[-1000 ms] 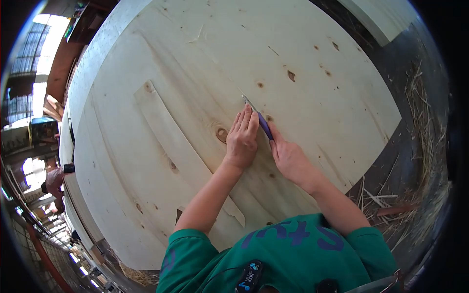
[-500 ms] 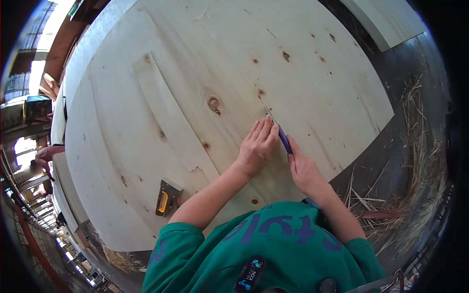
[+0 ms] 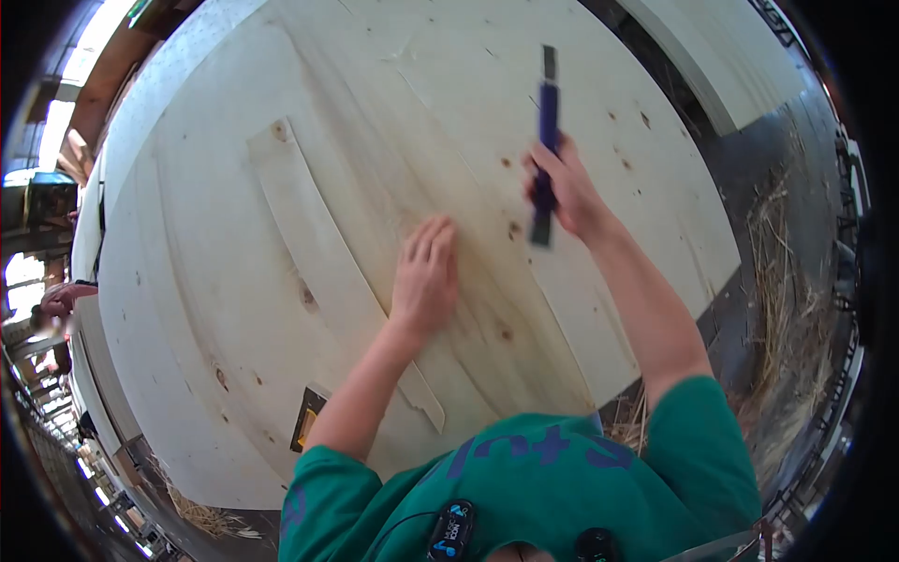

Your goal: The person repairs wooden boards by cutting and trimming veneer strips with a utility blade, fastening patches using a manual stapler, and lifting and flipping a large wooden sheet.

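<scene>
The fingers of my right hand (image 3: 571,195) are closed around the purple knife (image 3: 548,117), with the thumb along its side; the picture is blurred there, so I cannot tell exactly how each finger presses. The knife lies across this grip, its long axis pointing almost straight away from my body, the far end leaning slightly to the right. One part sticks out beyond the fingers, and a shorter part comes back toward me. It is above the wood sheet (image 3: 646,225), but how high, I cannot tell. Nearer to my body, a thin line (image 3: 559,323) in the sheet begins below the knife and slants down to the right, so the two are not parallel. My right hand is the nearer one to this line. My left hand (image 3: 429,281) is on the other side, laid on the sheet, its fingers almost pressed together, pinching nothing. Farther left, a long thin strip (image 3: 314,245) passes under my left forearm.
</scene>
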`<action>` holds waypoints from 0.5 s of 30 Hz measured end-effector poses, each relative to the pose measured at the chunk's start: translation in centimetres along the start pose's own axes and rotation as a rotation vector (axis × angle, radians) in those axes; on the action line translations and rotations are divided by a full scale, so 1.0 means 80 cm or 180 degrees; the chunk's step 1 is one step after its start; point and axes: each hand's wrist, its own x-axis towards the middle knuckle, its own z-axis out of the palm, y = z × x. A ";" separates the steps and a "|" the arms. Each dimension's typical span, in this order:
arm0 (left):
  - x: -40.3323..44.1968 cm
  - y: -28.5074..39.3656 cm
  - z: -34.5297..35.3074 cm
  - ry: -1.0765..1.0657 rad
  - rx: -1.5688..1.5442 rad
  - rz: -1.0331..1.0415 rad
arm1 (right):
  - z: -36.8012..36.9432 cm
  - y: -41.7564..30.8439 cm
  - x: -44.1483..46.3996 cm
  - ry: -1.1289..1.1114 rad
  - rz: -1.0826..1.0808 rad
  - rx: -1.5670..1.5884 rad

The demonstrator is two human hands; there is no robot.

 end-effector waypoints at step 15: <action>0.122 -0.072 -0.040 -0.0399 -0.1263 -0.0847 | 0.133 0.031 0.218 0.1294 -0.1570 -0.2011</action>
